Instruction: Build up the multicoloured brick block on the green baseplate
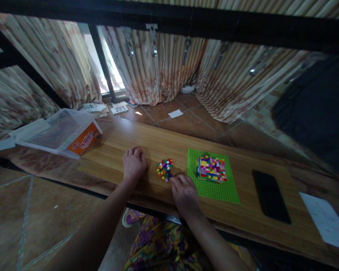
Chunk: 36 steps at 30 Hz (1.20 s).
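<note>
A small pile of loose, many-coloured toy building bricks [165, 169] lies on the wooden board between my hands. My left hand [135, 162] rests on the board left of the pile, its fingers curled in and apart from the bricks. At the pile's lower right edge is my right hand [184, 191], thumb and fingertips drawn together; whatever they may hold is too small to make out. Right of it lies a green studded baseplate [214, 194], which carries a block-shaped build of mixed-colour bricks [211, 168].
A clear plastic bin [59, 131] with an orange label stands at the left end. On the right, a dark phone-like slab [271, 195] lies on the wooden board [158, 135], with a white paper [326, 220] beyond it. Curtains [164, 71] hang behind a dark metal bar.
</note>
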### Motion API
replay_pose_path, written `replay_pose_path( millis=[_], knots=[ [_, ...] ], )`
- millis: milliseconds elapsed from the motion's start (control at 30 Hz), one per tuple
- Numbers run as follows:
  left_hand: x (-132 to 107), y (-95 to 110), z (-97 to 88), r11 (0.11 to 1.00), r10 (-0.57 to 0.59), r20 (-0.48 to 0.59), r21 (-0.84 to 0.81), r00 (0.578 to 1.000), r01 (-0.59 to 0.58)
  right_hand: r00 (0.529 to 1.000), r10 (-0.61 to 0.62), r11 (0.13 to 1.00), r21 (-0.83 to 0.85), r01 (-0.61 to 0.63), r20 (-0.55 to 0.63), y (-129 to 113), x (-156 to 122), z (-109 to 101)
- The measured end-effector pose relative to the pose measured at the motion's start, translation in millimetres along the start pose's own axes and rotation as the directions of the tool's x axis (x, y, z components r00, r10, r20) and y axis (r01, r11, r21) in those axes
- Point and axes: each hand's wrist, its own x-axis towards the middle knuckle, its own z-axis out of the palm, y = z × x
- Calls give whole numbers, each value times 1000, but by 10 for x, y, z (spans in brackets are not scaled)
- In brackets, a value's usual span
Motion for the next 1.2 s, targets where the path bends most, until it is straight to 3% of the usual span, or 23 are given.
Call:
replay_pose_path(
  millis=[300, 400, 500, 600, 667, 767, 833, 1000, 1200],
  knots=[
    [24, -32, 12, 999, 34, -19, 22, 999, -33, 999, 16, 1000, -15, -15, 37, 12, -3, -15],
    [29, -22, -5, 999, 24, -11, 28, 1000, -23, 999, 39, 996, 84, -39, 2, 19, 6, -143],
    [32, -17, -11, 999, 22, -8, 34, 1000, -22, 986, 145, 960, 254, -119, -86, 107, 2, -402],
    [30, -23, 1, 999, 19, -7, 30, 1000, -19, 938, 296, 910, 352, -220, -179, 358, 11, -712],
    [29, -28, 10, 1000, 13, -6, 29, 1000, -12, 881, 423, 867, 378, -326, -212, 596, 38, -876],
    [28, -28, 13, 1000, 7, -5, 28, 1000, -7, 787, 573, 796, 384, -468, -229, 927, 106, -1002],
    [28, -22, 7, 1000, 5, -7, 28, 1000, -5, 771, 602, 779, 363, -511, -208, 1065, 157, -1014],
    [27, 2, -18, 1000, 2, -7, 17, 1000, -1, 791, 588, 795, 303, -525, -172, 1128, 235, -932],
    [23, 6, -25, 1000, 12, -5, -8, 1000, -12, 815, 529, 848, 197, -493, -236, 1102, 228, -881]
  ],
)
